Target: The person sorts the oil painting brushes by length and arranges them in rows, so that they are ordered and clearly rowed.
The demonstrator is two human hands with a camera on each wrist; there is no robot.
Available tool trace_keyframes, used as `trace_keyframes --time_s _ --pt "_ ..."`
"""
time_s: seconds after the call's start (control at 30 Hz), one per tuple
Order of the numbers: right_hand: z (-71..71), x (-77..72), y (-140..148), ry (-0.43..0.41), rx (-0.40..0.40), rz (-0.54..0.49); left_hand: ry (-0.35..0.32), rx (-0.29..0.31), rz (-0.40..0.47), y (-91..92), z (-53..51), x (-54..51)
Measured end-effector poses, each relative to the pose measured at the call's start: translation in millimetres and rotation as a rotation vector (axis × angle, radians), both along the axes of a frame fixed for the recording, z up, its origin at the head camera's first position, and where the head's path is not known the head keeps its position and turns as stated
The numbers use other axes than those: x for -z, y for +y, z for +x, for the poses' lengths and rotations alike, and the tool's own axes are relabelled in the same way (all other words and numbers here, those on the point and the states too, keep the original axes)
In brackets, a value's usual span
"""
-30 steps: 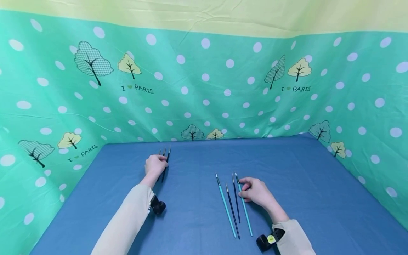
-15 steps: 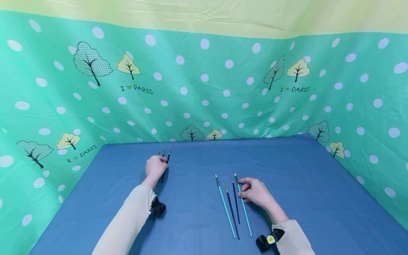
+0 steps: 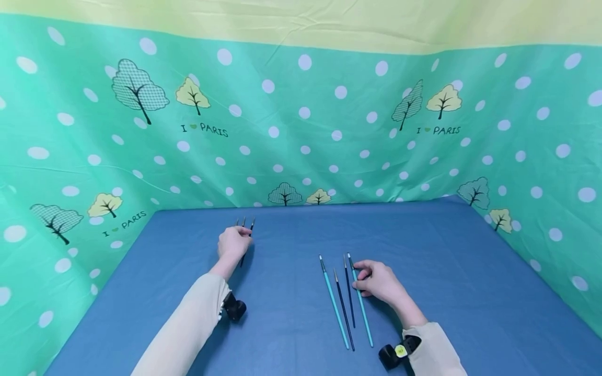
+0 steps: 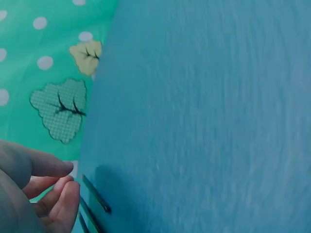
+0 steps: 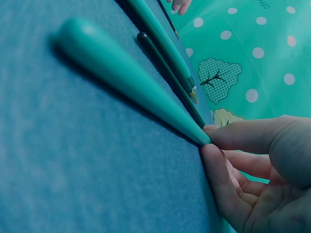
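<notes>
Near the far left of the table, my left hand (image 3: 233,244) pinches a black paintbrush (image 3: 252,225) between thumb and finger. Two more thin black brushes lie beside it, partly hidden by the hand; their dark handles (image 4: 90,214) show in the left wrist view. My right hand (image 3: 382,283) holds a turquoise paintbrush (image 3: 365,318) by thumb and fingertip near its bristle end, as the right wrist view shows. To its left lie two dark blue brushes (image 3: 350,297) and another turquoise brush (image 3: 334,303), roughly side by side, bristles pointing away.
A blue cloth (image 3: 287,292) covers the table. Around its back and sides hangs a green dotted curtain (image 3: 301,115) with printed trees. Each wrist bears a black camera (image 3: 235,309).
My left hand and the black brush under its fingers shift very slightly right. The right hand and its turquoise brush stay in place. The head view sways a little.
</notes>
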State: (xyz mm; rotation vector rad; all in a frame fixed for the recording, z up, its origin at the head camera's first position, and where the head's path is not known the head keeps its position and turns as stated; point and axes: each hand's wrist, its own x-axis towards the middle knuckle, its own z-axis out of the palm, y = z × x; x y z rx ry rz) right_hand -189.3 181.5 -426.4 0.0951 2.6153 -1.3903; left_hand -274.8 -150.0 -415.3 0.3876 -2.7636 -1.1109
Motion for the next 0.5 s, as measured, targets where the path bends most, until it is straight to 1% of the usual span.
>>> trace_keyframes --time_s 0.1,0.23,0.33,0.5 --pt "-0.3 -0.3 0 0.003 0.0 0.0 -0.011 0.012 0.039 5.4 4.2 -1.5" --pt "-0.4 -0.5 0 0.004 -0.001 0.003 -0.023 0.036 0.11 16.3 13.1 -2.9" --pt "0.2 0.0 0 0.004 -0.002 0.002 -0.039 0.068 0.17 26.0 20.4 -3.4" --pt "0.7 0.2 0 0.008 -0.004 -0.002 -0.073 0.134 0.266 42.4 29.5 -3.4"
